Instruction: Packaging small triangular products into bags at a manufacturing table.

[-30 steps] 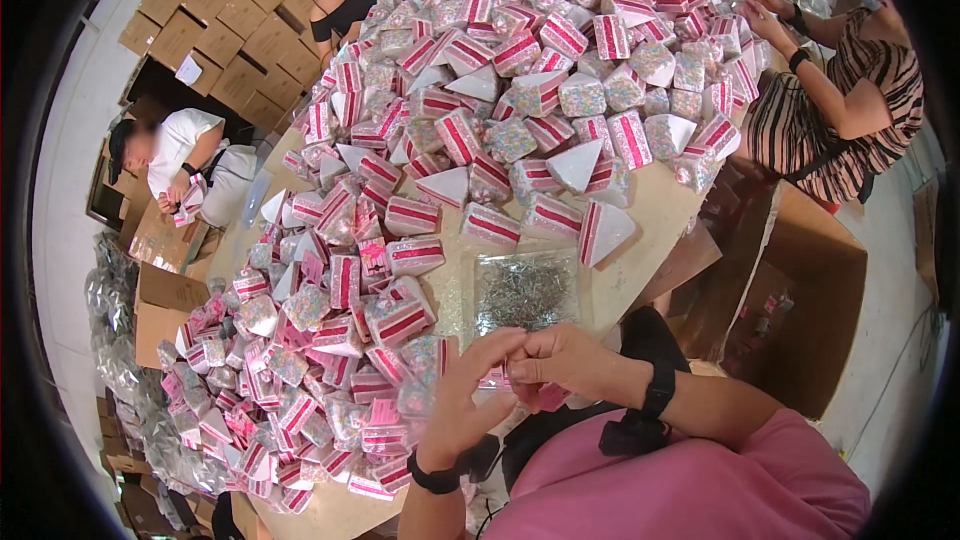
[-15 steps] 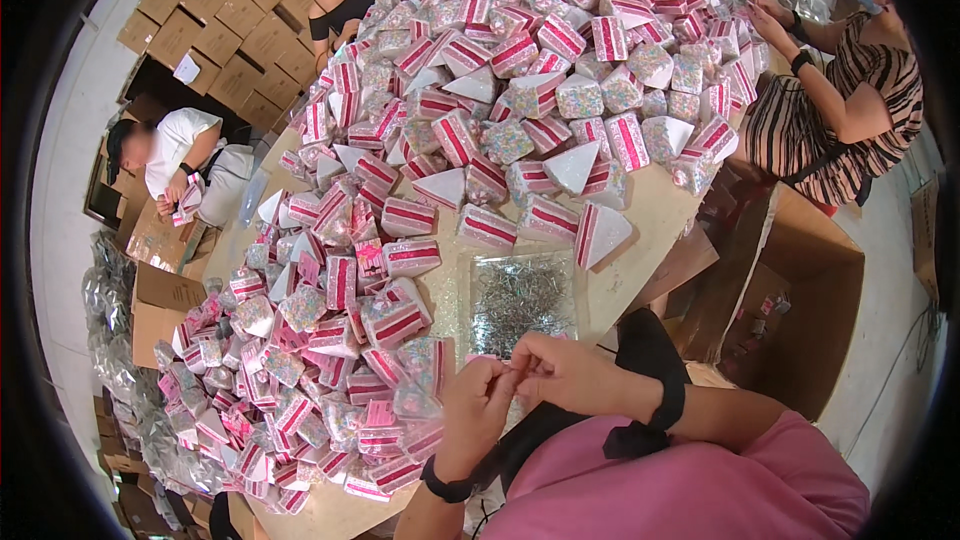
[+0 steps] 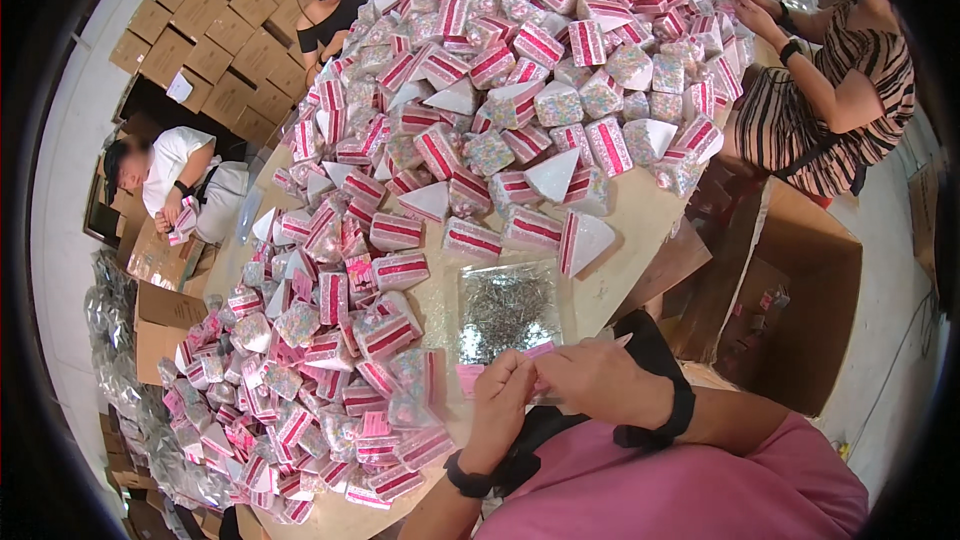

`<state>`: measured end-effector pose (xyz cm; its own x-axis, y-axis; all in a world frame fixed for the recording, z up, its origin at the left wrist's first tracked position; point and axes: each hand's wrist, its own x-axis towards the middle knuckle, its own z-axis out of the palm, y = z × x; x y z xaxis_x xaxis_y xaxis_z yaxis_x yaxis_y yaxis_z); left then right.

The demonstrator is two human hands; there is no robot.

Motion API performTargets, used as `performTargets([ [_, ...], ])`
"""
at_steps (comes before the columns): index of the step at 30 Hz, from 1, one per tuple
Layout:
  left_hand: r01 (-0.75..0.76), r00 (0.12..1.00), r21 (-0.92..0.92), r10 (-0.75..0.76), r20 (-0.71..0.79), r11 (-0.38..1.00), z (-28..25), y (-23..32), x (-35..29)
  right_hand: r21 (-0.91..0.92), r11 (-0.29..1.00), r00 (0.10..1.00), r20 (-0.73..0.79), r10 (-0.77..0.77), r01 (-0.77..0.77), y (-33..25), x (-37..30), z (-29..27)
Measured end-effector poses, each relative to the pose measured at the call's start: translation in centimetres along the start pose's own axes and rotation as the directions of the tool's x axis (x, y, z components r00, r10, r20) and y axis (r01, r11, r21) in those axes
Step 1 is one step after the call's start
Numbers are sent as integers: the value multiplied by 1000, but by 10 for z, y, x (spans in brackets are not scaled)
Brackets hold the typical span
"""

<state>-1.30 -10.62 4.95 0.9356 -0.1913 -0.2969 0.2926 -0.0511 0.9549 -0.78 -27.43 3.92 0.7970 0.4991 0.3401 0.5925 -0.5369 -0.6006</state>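
Near the table's front edge, my left hand (image 3: 500,402) is closed, with its fingers pinching a pink paper tag (image 3: 540,350) that shows just above my fingertips. My right hand (image 3: 608,378) is closed beside it at the same tag, its fingertips partly hidden behind the knuckles. A small white tip sticks up past the right hand; what it belongs to is hidden. Just beyond the hands lies a clear shallow tray (image 3: 508,310) holding many small silvery metal pieces. To the left and ahead is a big heap of cake-slice-shaped toys (image 3: 398,231), wrapped in clear plastic, with pink tags on some.
An open cardboard box (image 3: 800,340) stands on the floor at right, with a few small items inside. A person in a striped top (image 3: 840,100) works at far right; two more people are at left. Stacked cartons (image 3: 215,30) and silvery plastic bags (image 3: 115,330) line the left side.
My hands have drawn slightly apart and lower from a tight pinch, and the pink tag now shows between them. The whole view has shifted a little.
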Motion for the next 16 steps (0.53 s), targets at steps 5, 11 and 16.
performTargets([
  [5, -171, 985, 368, 147, 94, 914, 31, 17, 28, -113, 994, 982, -187, -26, 4, 36, -30, -22],
  [11, -279, 882, 896, 461, 97, 346, 81, 10, 109, 377, 777, 784, -177, 594, -504, 55, -73, -55],
  [16, -81, 934, 972, 356, -3, 220, 87, -14, 154, 498, 609, 672, -69, 738, -618, 75, -110, -45],
])
